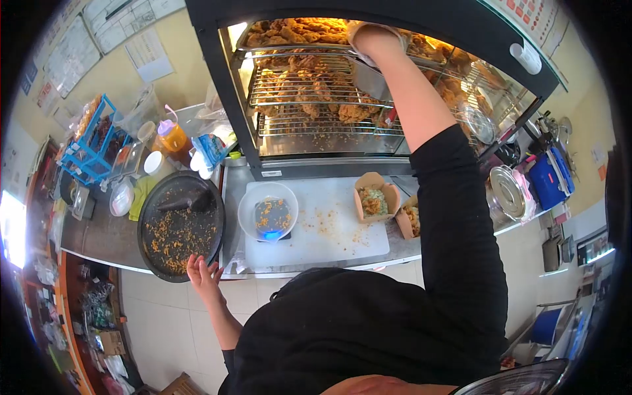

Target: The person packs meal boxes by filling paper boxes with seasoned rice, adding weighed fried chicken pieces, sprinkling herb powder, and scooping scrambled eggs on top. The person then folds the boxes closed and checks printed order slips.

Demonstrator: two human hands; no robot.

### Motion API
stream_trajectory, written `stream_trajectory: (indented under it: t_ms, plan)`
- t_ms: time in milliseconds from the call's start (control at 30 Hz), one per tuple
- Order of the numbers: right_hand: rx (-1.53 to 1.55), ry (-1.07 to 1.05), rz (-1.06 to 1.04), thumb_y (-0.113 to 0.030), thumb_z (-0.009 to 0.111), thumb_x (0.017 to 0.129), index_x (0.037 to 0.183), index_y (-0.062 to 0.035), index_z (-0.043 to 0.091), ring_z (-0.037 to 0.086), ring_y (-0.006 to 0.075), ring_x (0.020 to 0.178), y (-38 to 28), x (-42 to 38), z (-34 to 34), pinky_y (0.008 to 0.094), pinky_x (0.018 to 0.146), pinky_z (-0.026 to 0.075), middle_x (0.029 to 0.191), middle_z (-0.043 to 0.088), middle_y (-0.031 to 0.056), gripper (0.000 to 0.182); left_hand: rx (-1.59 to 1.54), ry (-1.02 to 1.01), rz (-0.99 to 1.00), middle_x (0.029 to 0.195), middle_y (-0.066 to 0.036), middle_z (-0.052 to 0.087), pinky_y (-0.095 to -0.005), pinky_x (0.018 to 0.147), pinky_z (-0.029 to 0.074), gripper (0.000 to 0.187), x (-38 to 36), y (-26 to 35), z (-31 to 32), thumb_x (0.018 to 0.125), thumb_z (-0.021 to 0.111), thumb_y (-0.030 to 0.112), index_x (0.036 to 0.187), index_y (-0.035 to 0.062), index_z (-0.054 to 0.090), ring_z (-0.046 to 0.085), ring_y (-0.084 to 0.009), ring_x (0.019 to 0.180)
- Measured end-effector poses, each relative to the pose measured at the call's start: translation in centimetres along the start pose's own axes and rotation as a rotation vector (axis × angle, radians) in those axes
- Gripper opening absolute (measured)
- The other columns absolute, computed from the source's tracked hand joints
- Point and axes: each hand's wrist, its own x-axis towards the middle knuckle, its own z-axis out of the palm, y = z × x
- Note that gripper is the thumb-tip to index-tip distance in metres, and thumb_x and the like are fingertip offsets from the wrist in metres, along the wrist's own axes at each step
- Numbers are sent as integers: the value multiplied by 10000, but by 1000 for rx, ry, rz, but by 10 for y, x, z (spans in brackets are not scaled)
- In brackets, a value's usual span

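My right hand (376, 41) reaches into a lit warming cabinet (283, 168), at the top rack of fried chicken (296, 31). Whitish wrapping, like a thin glove or bag, surrounds this hand and its fingers are hidden. My left hand (205, 276) is open, fingers apart, by the lower right rim of a round black pan (164, 263). Orange-brown crumbs and a dark scoop-like piece (197, 201) lie in the pan. A clear bowl (245, 214) with crumbs sits on the white cutting board (316, 253). Beside it, a cardboard food box (370, 181) holds a pale green and brown filling.
A second food box (409, 220) is partly behind my right sleeve. At the left are a blue rack (99, 141), an orange squeeze bottle (172, 137) and a white tub (157, 164). A lidded metal pot (508, 191) stands at the right.
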Motion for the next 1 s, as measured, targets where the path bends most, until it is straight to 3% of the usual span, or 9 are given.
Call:
stream_trajectory:
  t_ms: [300,333,467,500,767,1000]
  plan:
    - [141,85,19,-353,246,955,1440,-87,295,253,306,1384,3,3,-10,468,1123,197,1508,231,161,555,5,16,-7,1237,-54,488,-318,728,523,405,5,-2,-8,966,487,217,1344,131,373,588,-199,912]
    - [136,186,12,-355,245,955,1439,-90,300,254,303,1385,-2,-3,-15,473,1121,195,1508,233,156,554,4,15,-5,1239,-54,486,-318,728,523,403,5,-1,-7,966,487,217,1343,131,374,588,-198,913]
    - [215,212,55,-404,259,952,1443,-123,299,247,301,1388,-15,-44,-60,475,1122,192,1509,234,148,567,11,-6,-3,1247,-52,476,-313,725,523,395,6,-1,-7,968,482,217,1340,134,377,584,-189,919]
    - [129,149,74,-435,281,948,1440,-93,293,233,298,1394,-12,-38,-57,468,1126,185,1513,225,147,600,13,-10,-5,1247,-52,475,-313,726,523,395,6,-1,-6,968,481,218,1340,133,377,583,-187,919]
    - [-36,151,5,-345,334,946,1393,-78,350,344,260,1317,-13,-53,-61,417,1032,322,1436,343,137,521,11,-24,3,1254,-57,474,-308,716,535,381,-1,-2,-7,969,480,214,1330,120,400,575,-174,912]
    - [-410,-129,-275,-267,374,943,1348,-71,405,436,229,1247,-44,-107,-99,372,952,427,1366,441,124,452,18,-21,16,1258,-73,470,-317,705,547,389,-11,0,-8,969,479,204,1335,103,394,578,-188,921]
